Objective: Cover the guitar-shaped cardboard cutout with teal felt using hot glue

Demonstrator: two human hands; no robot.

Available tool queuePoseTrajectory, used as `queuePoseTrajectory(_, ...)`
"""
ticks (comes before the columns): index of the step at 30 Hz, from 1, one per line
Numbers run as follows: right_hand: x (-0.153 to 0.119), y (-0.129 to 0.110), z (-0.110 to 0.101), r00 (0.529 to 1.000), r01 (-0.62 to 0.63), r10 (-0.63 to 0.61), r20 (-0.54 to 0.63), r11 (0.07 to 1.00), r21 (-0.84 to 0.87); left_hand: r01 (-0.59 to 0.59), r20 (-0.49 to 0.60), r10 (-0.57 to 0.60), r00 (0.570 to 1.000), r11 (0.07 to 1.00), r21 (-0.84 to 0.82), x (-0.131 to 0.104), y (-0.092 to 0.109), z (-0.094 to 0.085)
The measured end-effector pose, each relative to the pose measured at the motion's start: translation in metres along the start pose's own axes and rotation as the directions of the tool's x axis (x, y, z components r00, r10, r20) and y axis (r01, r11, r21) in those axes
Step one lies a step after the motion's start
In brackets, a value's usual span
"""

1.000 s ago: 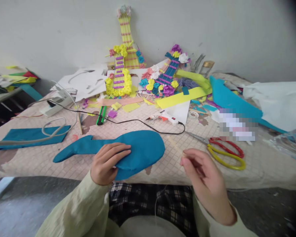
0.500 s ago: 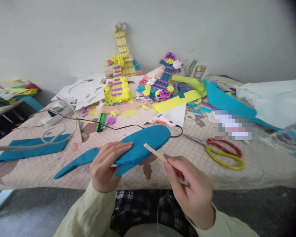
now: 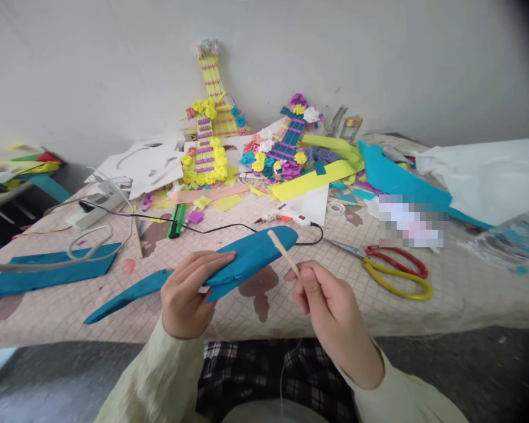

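"Blue flat piece (image 3: 251,252), round-bodied, long-necked: position?"
"Tilted over counter (image 3: 462,294), left hand's (image 3: 185,296) fingers clasping it."
"Right hand (image 3: 335,311)?"
"Fingers pinching slim pale wooden stick (image 3: 283,252); contact with piece unclear."

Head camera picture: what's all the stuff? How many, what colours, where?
Blue shape: 1, blue, front centre
Stick: 1, pale, front centre
Scissors: 1, red and yellow handles, right
Glue gun: 1, white, middle
Cutter: 1, green, left of middle
Toy guitars: 3, yellow or blue, back
Sheets: at least 2, blue, left and right
Paper: several, white, back
Power strip: 1, white, left
Jar: 1, gold lid, back right
Scraps: many, mixed colours, back
Tables: 2, pale, middle and far left
Sleeves: 2, pale green, front
Left hand: 1, bare, holding blue shape
Right hand: 1, bare, holding stick
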State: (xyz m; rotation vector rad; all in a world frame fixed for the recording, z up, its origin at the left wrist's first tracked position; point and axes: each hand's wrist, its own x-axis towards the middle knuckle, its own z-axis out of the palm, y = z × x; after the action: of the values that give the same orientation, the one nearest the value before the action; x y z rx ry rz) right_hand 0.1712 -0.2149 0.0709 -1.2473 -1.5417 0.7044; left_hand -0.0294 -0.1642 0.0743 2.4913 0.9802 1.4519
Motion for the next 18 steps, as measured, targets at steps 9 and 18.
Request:
queuePoseTrajectory(9,-0.003,0.001,0.009,0.969,0.175,-0.196,-0.148,0.974,-0.147,0.028,-0.008,-0.028,1.0,0.999,0.027,-0.002,-0.001,-0.002)
queuePoseTrajectory(18,0.003,0.012,0.003,0.991,-0.017,0.024,-0.13,0.998,0.053,0.111,0.078,-0.113,0.991,0.993,0.028,0.004,-0.002,-0.006)
